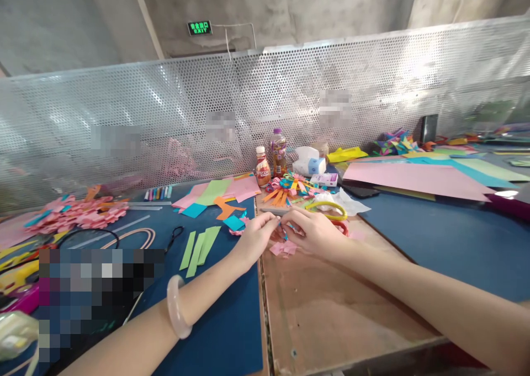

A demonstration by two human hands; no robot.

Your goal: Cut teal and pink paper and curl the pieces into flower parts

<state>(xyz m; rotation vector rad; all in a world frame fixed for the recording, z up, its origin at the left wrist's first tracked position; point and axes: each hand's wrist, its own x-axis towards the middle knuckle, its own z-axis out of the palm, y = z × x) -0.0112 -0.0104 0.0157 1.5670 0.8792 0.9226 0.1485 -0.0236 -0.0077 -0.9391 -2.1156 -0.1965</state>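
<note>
My left hand [259,235] and my right hand [308,229] meet over the wooden board [331,315], fingertips pinched close together. Something small, partly blue, shows between the fingers, too small to name. Just beneath them lie pink paper pieces [284,248]. Behind my right hand are yellow-handled scissors [331,206], partly covered by the hand. A blue paper piece [234,223] rests beside my left hand, and green paper strips [199,250] lie to its left on the blue mat. A bracelet is on my left wrist.
Two drink bottles [279,152], a tissue pack [308,163] and colourful paper curls [290,187] stand or lie behind my hands. Pink paper flowers [83,213] are piled at left. Large pink sheets [409,178] lie at right, before a perforated metal partition [281,89].
</note>
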